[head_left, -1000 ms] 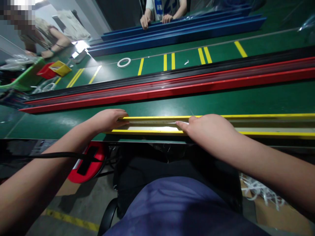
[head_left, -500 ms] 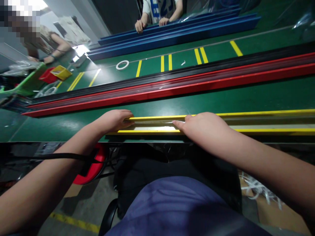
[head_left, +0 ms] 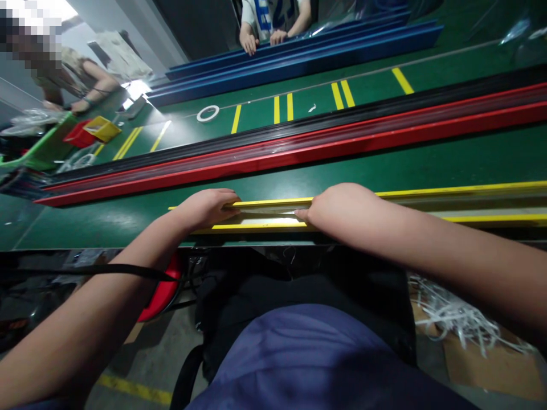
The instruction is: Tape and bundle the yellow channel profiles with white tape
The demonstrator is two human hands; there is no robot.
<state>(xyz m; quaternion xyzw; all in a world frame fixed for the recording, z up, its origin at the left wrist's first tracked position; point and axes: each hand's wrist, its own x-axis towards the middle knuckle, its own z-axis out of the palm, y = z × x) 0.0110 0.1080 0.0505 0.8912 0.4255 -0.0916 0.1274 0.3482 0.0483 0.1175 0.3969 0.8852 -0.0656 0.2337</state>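
"The room is dim. In my head view, a green table (head_left: 106,219) runs crosswise in front of me. Blue bars (head_left: 299,65) lie toward its far side, with a co-worker's hand (head_left: 249,44) on them; a black bar (head_left: 256,135) and a red bar (head_left: 273,158) lie nearer to me."

"And what's closest to you?"

"A long yellow rail (head_left: 273,216), just beside the table's near edge. Its length goes left to right, roughly along that edge, and it leaves the view on my right. Its hollow faces up toward me."

"Which hand is nearer to it?"

"Neither; both are at it. My left hand (head_left: 209,206) is near its left end, my right hand (head_left: 348,205) farther along, with a bare stretch of hollow between them."

"How are they set?"

"My left is clasped over the far lip, fingers straddling it, so it seems to be grasping the rail. My right is mostly curled, a fingertip pointing left into the hollow. Whether it pinches anything I can't tell; the back of the hand hides the rest."
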